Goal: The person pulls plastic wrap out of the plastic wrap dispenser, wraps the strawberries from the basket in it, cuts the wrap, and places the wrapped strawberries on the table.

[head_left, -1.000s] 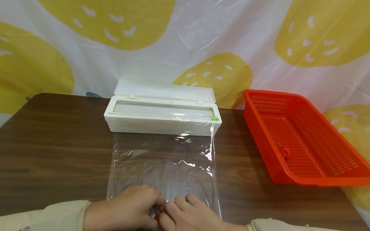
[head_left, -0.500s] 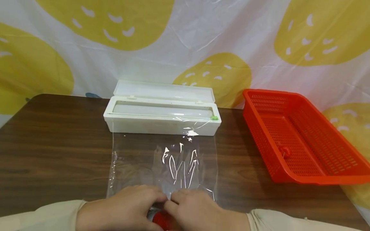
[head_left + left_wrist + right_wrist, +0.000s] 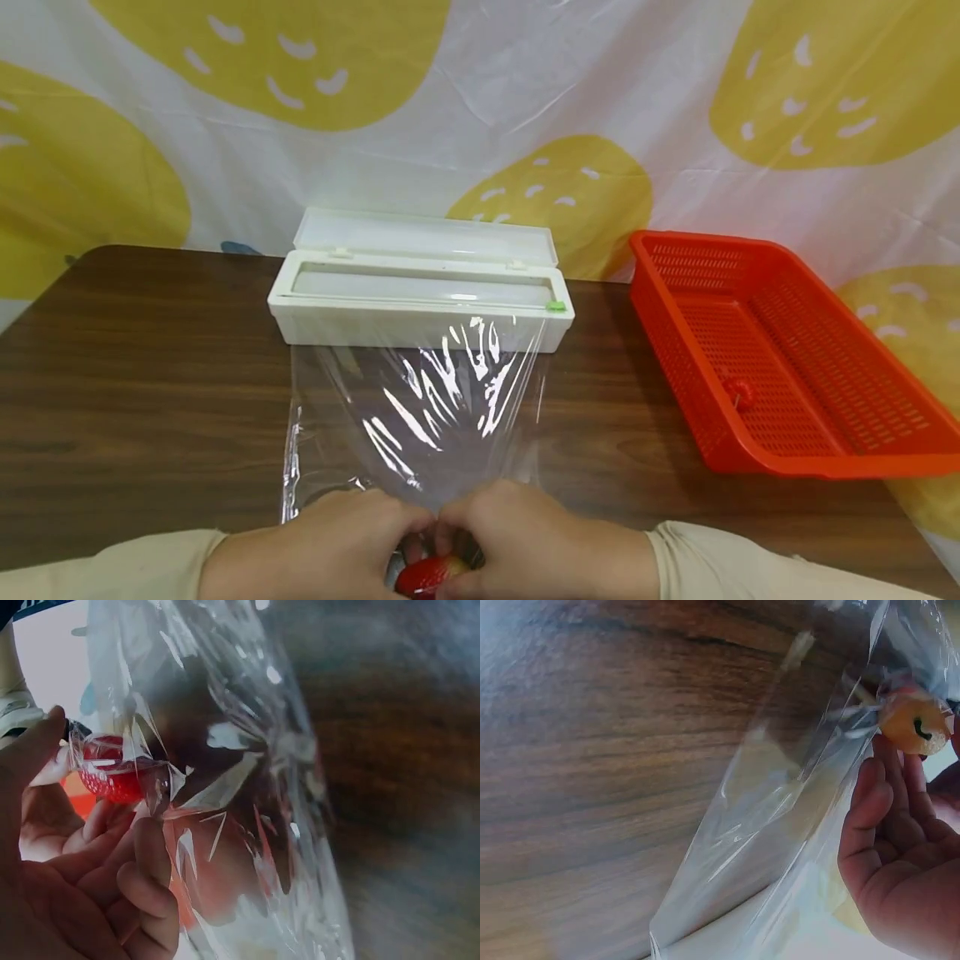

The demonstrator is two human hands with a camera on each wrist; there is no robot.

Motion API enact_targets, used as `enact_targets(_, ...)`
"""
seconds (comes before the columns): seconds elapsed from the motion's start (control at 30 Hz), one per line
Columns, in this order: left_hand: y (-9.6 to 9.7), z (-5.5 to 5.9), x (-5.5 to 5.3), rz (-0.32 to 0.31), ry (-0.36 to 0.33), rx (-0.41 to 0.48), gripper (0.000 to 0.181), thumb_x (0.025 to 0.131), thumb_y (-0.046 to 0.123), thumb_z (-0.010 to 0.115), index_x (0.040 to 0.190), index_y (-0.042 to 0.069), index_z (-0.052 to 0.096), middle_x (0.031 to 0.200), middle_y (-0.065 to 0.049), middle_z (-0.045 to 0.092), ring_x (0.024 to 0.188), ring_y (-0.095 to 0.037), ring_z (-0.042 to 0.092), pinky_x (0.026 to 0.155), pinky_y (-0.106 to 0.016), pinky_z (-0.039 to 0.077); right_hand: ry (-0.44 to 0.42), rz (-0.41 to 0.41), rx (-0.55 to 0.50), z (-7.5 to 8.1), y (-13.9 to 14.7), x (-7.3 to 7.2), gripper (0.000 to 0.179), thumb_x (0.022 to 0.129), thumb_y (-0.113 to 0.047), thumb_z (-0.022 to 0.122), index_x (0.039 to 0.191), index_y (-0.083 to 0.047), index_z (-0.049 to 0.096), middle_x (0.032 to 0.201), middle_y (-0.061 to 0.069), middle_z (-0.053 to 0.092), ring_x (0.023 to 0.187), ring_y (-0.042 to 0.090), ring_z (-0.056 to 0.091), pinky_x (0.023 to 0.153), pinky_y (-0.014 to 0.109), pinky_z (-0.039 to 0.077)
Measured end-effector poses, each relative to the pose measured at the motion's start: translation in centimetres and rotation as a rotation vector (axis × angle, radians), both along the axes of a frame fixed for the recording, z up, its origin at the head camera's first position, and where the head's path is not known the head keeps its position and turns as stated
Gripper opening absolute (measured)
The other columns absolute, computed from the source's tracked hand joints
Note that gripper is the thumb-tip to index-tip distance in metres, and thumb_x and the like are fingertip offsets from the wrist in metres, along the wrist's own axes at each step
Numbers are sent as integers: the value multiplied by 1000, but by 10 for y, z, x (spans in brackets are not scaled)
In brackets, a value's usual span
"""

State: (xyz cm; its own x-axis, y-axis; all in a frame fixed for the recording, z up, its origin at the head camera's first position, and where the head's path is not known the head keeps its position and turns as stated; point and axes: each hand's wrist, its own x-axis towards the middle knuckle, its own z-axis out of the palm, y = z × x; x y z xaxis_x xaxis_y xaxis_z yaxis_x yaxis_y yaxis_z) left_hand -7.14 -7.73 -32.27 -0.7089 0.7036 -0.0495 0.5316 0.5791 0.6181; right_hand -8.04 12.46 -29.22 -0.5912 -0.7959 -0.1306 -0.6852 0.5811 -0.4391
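Observation:
Low in the head view, my left hand (image 3: 322, 542) and right hand (image 3: 540, 542) meet around a small red and yellow apple (image 3: 431, 575). Both hold it between thumbs and fingers. Clear plastic wrap (image 3: 450, 450) runs from a white wrap dispenser box (image 3: 420, 327) down to my hands, gathered into folds towards them. In the left wrist view, film covers the apple's red speckled side (image 3: 112, 780). Its yellow-orange end (image 3: 911, 731), with a dark curved stem, shows in the right wrist view beside my right fingertips. The far side of each hand is hidden.
The dispenser's lid (image 3: 423, 235) stands open at the back, and a green slider (image 3: 556, 306) sits at its right end. A red plastic basket (image 3: 678, 333) on the right holds a small red item (image 3: 738, 393). A patterned cloth (image 3: 525, 83) hangs behind the brown table (image 3: 150, 400).
The wrap, flatter and wider before, is now drawn into folds converging on my hands. My right hand has turned around the apple, and more of the apple shows between the hands.

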Motion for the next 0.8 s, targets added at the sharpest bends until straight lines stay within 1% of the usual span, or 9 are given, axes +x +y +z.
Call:
enact_targets(0.17,1,0,-1,21,32,-12,21,70,46,77,79,32,64,70,26,56,60,9,47,52,-18,38,-110,-53,-1,1,2,-4,17,76,-34,77,80,-23,65,68,-21,61,62,-12,50,57,7,40)
enact_targets(0.27,1,0,-2,29,82,-14,19,72,47,75,77,33,64,69,25,55,59,7,44,52,-19,36,-204,-78,-13,1,2,-7,16,77,-31,77,80,-21,65,69,-18,65,62,-13,52,60,8,44)
enact_targets(0.33,1,-1,-2,28,116,-7,20,73,49,74,79,33,66,73,25,56,63,8,45,53,-19,37,-262,-105,-25,1,2,-8,15,76,-28,78,80,-19,66,71,-16,68,63,-14,55,62,8,45)
enact_targets(0.4,1,-2,-3,22,132,7,23,73,51,74,83,31,66,77,23,57,67,8,45,56,-18,38,-303,-127,-38,1,2,-9,15,76,-27,78,80,-18,66,71,-14,70,63,-13,56,62,10,47)
enact_targets(0.43,1,-3,-3,24,126,16,25,72,51,74,85,31,67,79,23,57,68,8,46,57,-17,38,-319,-138,-41,1,3,-9,15,76,-26,78,79,-18,66,71,-14,70,64,-12,57,62,10,47)
enact_targets(0.53,1,-4,-2,26,105,40,29,71,51,76,88,30,67,81,22,57,70,8,46,58,-16,39,-346,-158,-57,1,3,-10,15,76,-26,79,79,-17,67,71,-12,70,63,-12,57,62,11,47)
enact_targets(0.63,2,-5,-2,24,92,53,25,71,48,76,87,31,67,81,24,59,68,8,46,58,-16,39,-354,-160,-65,1,4,-11,15,76,-27,79,78,-17,68,70,-13,69,62,-11,57,60,12,48)
enact_targets(0.7,2,-5,-3,18,92,54,22,73,47,76,85,31,67,78,25,59,65,8,45,57,-17,39,-330,-150,-62,0,5,-10,15,76,-29,78,79,-18,68,68,-16,67,61,-10,55,59,12,47)
enact_targets(0.8,2,-5,-3,20,85,65,19,75,47,75,82,31,67,75,25,60,62,9,45,55,-17,39,-255,-116,-50,0,5,-10,15,77,-33,77,79,-21,68,65,-20,62,59,-11,52,57,12,46)
